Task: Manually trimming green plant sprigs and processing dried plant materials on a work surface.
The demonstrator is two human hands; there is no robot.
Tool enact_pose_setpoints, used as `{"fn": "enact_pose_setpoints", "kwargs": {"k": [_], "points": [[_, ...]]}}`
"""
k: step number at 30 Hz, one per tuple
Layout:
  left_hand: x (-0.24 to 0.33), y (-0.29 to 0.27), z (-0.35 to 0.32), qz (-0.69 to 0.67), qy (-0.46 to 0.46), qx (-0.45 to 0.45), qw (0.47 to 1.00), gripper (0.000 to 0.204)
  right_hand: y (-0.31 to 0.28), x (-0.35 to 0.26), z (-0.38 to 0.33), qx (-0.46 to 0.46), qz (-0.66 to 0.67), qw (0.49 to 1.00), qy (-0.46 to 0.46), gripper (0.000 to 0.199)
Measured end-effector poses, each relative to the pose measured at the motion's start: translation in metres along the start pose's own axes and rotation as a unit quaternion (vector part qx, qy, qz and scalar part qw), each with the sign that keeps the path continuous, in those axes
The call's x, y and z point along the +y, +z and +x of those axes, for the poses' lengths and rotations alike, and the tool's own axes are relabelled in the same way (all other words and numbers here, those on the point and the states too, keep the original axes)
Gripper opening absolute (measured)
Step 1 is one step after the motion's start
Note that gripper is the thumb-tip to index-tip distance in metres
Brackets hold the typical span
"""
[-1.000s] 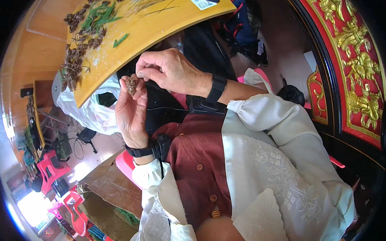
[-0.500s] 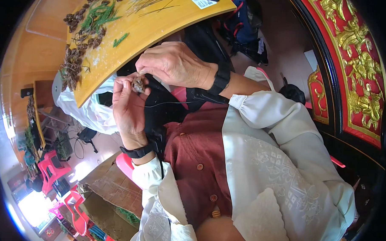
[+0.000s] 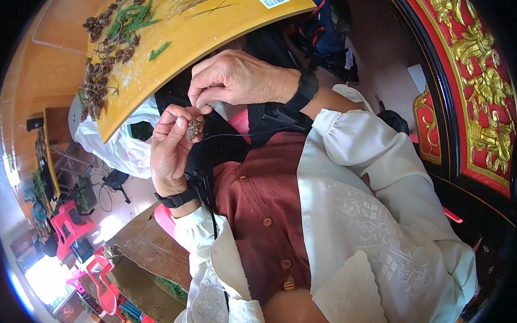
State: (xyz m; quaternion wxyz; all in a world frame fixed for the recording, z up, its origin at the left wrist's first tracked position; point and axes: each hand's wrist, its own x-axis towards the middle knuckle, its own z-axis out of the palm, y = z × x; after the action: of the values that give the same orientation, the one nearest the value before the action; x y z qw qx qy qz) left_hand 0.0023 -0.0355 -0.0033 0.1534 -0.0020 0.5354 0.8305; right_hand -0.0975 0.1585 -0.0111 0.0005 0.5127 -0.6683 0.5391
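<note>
Just off the near edge of the counter [image 3: 185, 53], over your lap, you have a small brown pine cone [image 3: 194, 131] in the grasp of your left hand [image 3: 169, 152], thumb on one side and fingers behind. Your right hand [image 3: 238, 78] arches over it, thumb and forefinger pinched together right by the cone's upper end; whether anything thin is caught between those tips, you cannot tell from this view.

The step in hand looks like close fingertip work at that end of the cone: your left steadies, your right does the fine part. By the look of it, the next move calls for a firm but gentle left grip, so the scales don't crush or roll, and a small, controlled pull or twist from your right.

On the counter, more pine cones [image 3: 96, 79] lie heaped at your left, with green sprigs [image 3: 129, 20] beside them and thin brown stems [image 3: 201, 3] farther off.
</note>
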Motion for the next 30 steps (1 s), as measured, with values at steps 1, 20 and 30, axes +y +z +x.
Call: {"fn": "enact_pose_setpoints", "kwargs": {"k": [1,20,30], "points": [[-0.001,0.001,0.000,0.000,0.000,0.000,1.000,0.016,-0.001,0.000,0.000,-0.001,-0.006,1.000,0.000,0.006],[-0.009,0.025,0.009,0.130,0.085,0.142,0.978,0.030,0.016,-0.003,-0.001,0.047,0.141,0.976,0.162,0.017],[-0.015,0.030,0.011,0.059,0.146,0.158,0.975,0.029,0.022,0.000,0.002,0.123,0.327,0.895,0.278,0.022]]}}
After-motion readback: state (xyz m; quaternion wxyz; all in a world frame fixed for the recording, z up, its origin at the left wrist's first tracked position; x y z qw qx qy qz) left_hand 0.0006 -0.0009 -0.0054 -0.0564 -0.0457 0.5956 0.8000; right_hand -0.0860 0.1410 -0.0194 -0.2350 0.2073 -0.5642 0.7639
